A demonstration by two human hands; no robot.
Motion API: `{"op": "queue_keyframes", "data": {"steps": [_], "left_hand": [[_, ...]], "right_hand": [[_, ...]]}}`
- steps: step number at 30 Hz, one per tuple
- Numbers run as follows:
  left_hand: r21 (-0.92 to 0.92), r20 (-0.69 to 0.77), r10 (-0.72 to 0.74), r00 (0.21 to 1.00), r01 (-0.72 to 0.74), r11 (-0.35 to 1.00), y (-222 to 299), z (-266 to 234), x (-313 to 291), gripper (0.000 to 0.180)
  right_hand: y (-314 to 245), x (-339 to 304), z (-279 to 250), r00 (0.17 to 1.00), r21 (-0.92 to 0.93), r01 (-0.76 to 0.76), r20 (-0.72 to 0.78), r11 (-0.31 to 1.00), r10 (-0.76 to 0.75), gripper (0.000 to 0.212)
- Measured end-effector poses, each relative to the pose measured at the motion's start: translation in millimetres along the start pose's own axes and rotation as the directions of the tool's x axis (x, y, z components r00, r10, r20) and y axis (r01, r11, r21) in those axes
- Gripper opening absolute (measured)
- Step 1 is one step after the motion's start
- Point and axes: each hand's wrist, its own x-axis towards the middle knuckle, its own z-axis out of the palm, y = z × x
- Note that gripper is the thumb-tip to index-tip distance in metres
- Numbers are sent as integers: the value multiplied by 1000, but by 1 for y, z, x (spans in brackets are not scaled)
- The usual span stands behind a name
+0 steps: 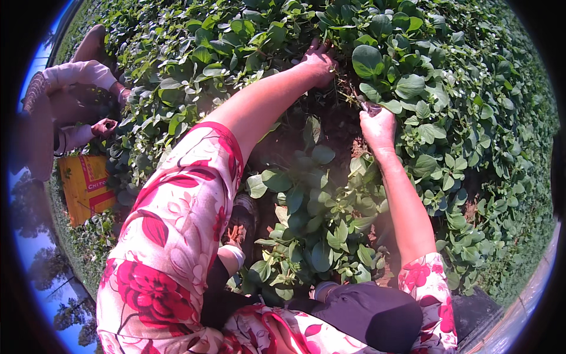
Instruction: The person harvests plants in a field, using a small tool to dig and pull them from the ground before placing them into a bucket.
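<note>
Maybe I damage the leaves (368, 62) if the right hand (378, 128), closed around a dark tool (372, 108), slips; the left hand's (319, 64) grip I cannot tell.

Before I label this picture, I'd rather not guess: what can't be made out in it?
Head view, left hand: foliage hides whether its fingers grip a stem.
Head view, dark object in the right hand: the hand and leaves hide its full shape.
Head view, co-worker's nearer hand: too small to tell whether it holds anything.
Head view, floral shirt: cut off by the lower edge.
</note>
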Motion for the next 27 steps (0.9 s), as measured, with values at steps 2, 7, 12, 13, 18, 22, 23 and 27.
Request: {"op": "queue_keyframes", "data": {"steps": [2, 7, 12, 13, 18, 22, 23, 27], "left_hand": [[-259, 564, -210, 799, 413, 873, 26, -30, 33, 29], [-3, 392, -83, 916, 91, 996, 30, -48, 28, 29], [-36, 287, -78, 955, 92, 995, 14, -29, 18, 19], [-58, 195, -137, 971, 150, 987, 7, -7, 19, 18], [-394, 330, -100, 939, 233, 889, 28, -27, 37, 14], [-211, 139, -115, 984, 143, 967, 6, -3, 15, 15], [-220, 163, -81, 983, 116, 969, 9, -5, 18, 15], [-278, 204, -70, 976, 127, 952, 16, -10, 20, 17]], "right_hand": [[14, 27, 12, 995, -88, -75, 55, 993, 80, 15], [28, 50, 24, 989, -318, 142, 10, 938, -146, 15], [11, 8, 11, 991, -94, 128, 39, 987, -125, 24], [20, 15, 21, 952, 21, 303, -47, 953, -302, 22], [42, 62, 24, 976, -323, 207, -2, 924, -219, 19], [31, 57, 41, 918, -311, 394, 79, 865, -389, 15], [34, 54, 35, 911, -326, 411, 112, 851, -397, 14], [47, 47, 22, 909, -321, 416, 130, 851, -396, 20]]}}
